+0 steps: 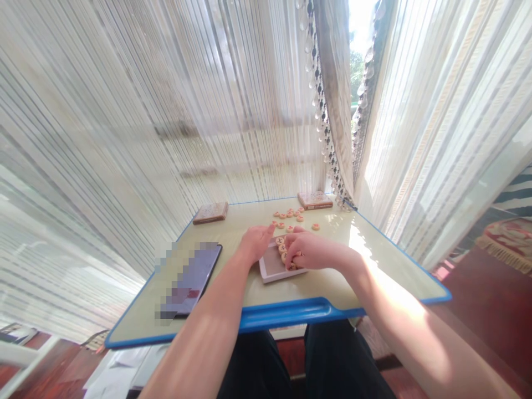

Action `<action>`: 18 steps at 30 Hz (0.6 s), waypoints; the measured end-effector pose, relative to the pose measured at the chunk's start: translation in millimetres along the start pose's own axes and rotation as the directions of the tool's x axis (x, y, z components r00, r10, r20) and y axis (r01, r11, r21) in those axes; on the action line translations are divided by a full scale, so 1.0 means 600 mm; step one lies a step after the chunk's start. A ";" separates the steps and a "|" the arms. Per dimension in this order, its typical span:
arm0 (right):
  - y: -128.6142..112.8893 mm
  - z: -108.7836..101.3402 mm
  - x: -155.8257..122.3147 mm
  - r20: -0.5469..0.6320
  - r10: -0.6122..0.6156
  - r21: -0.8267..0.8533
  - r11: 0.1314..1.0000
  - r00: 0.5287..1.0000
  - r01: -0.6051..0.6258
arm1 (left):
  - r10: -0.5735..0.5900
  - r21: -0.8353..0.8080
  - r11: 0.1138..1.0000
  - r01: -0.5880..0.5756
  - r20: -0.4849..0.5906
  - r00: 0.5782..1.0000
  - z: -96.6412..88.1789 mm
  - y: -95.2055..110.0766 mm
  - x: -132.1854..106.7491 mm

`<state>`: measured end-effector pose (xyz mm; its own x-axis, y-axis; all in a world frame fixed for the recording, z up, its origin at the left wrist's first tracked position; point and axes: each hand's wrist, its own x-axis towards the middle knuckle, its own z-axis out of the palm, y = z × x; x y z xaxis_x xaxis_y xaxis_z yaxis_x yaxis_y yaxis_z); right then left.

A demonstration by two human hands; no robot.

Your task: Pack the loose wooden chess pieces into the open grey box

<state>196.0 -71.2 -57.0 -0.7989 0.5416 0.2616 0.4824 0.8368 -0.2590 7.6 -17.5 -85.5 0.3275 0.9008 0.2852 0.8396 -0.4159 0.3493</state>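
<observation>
A small white tray point(272, 266) lies on the cream table with blue rim point(282, 313), holding several round wooden game pieces along its right side. My left hand point(256, 241) rests flat beside the tray's far left corner, fingers stretched toward loose round pieces point(288, 213) scattered farther back. My right hand point(310, 249) is curled over the pieces in the tray point(281, 244), fingertips pressed down on them.
A phone point(195, 277) lies at the table's left. Two flat wooden box halves sit at the back, one on the left point(210, 212) and one on the right point(315, 199). Striped curtains hang close behind and on both sides. My dark-trousered legs are under the table.
</observation>
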 end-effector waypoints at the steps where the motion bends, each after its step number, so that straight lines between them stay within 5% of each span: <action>1: -0.002 -0.002 0.000 0.006 0.006 0.000 1.000 1.000 -0.006 | 0.003 0.004 1.000 -0.003 -0.004 1.000 0.000 0.000 0.000; 18: -0.008 -0.010 -0.005 0.017 0.049 0.058 0.997 0.999 -0.050 | -0.016 -0.087 0.996 0.016 0.002 1.000 0.006 -0.010 0.005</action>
<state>198.3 -76.1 -50.7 -0.7800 0.5808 0.2328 0.5005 0.8024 -0.3249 5.2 -11.6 -89.9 0.3145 0.9077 0.2777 0.8041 -0.4103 0.4303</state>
